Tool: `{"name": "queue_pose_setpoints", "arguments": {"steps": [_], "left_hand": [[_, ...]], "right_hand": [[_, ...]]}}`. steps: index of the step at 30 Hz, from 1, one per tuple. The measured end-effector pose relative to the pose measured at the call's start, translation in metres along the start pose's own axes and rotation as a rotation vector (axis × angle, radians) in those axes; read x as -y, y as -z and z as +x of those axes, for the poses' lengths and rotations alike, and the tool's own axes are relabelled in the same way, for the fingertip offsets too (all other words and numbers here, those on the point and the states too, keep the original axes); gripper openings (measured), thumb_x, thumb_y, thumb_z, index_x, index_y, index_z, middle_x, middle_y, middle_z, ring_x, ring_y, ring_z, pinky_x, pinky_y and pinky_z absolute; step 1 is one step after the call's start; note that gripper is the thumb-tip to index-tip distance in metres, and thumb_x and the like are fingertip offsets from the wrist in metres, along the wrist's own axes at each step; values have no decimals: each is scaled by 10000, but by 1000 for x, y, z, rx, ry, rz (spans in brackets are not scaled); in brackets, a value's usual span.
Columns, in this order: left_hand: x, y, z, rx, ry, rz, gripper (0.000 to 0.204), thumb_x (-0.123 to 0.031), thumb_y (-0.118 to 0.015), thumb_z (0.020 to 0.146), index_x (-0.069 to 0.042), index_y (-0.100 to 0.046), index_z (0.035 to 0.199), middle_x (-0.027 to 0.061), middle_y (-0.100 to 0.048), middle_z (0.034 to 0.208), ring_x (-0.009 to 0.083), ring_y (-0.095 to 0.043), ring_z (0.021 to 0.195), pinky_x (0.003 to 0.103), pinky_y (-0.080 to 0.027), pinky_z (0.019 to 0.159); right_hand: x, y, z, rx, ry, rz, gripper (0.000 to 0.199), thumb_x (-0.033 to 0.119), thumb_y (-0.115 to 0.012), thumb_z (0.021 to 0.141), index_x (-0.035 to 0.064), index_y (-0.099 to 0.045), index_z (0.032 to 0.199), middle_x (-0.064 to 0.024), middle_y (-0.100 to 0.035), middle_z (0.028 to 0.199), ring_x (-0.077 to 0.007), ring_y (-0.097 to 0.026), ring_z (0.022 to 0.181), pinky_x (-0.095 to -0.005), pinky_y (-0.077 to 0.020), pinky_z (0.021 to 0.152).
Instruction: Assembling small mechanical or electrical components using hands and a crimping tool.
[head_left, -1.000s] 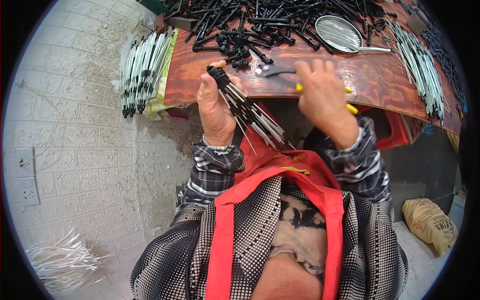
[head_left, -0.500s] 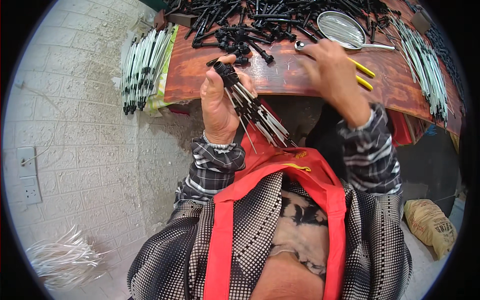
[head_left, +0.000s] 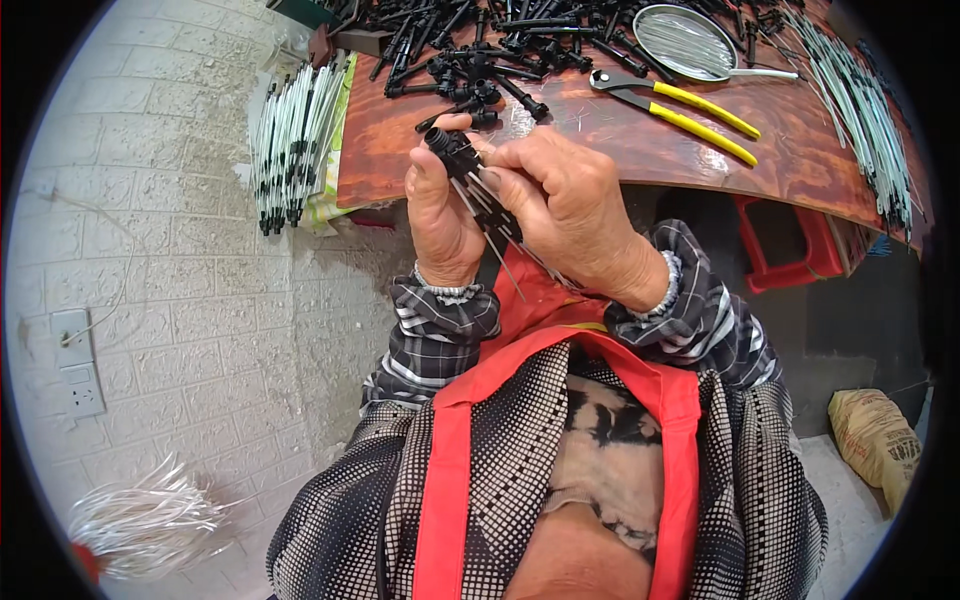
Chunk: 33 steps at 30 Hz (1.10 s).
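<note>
My left hand (head_left: 445,225) is closed round a black ribbed plastic fitting (head_left: 450,145) and the bundle of thin white and black rods (head_left: 508,228) that slants down from it. The fitting's round mouth points up past my thumb. From the right, my right hand (head_left: 570,195) reaches in against the bundle, thumb and forefinger pinched just below the fitting. Whatever lies between those fingertips is too small to make out. Cutting pliers with yellow handles (head_left: 690,112) lie on the wooden table (head_left: 640,150), beyond my right hand.
Black plastic fittings (head_left: 500,45) are heaped along the table's far side. Beside them a round strainer (head_left: 685,42) holds thin clear strips. Rod bundles lie at the left (head_left: 297,145) and right (head_left: 850,110). A red stool (head_left: 790,270) stands under the table, a sack (head_left: 875,440) lower right.
My right hand has let go of the pliers, leaving them on the table, and has come left and down to the bundle. My left hand still holds the fitting in about the same place.
</note>
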<state>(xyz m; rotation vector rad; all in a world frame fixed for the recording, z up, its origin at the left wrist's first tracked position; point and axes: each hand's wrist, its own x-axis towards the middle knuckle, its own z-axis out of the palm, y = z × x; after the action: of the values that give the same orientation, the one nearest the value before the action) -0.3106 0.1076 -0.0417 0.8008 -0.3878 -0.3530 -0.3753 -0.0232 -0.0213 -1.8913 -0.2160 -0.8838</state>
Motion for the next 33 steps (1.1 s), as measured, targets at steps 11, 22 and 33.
{"name": "queue_pose_setpoints", "arguments": {"steps": [11, 22, 33], "left_hand": [[-3, 11, -1, 117, 70, -14, 604, -524, -580, 915, -15, -515, 1235, 83, -610, 976, 170, -608, 874, 313, -508, 787], [-7, 21, -2, 218, 137, 6, 634, -524, -616, 891, 6, -541, 1230, 122, -629, 972, 203, -629, 876, 317, -519, 786], [-2, 31, -3, 312, 219, -110, 656, -529, -577, 907, 30, -519, 1245, 175, -633, 917, 304, -667, 793, 397, -570, 664]], "right_hand": [[9, 4, -3, 61, -324, 228, 98, 34, -695, 830, -28, -651, 892, -77, -668, 735, -74, -597, 606, -253, -476, 546], [-5, 15, 2, 242, -573, 558, 135, 29, -731, 827, -10, -614, 880, 3, -639, 750, -32, -570, 651, -177, -455, 567], [-3, 21, 2, 331, -616, 667, 152, 28, -729, 834, -15, -591, 882, -14, -632, 742, -56, -584, 628, -190, -468, 558]]}}
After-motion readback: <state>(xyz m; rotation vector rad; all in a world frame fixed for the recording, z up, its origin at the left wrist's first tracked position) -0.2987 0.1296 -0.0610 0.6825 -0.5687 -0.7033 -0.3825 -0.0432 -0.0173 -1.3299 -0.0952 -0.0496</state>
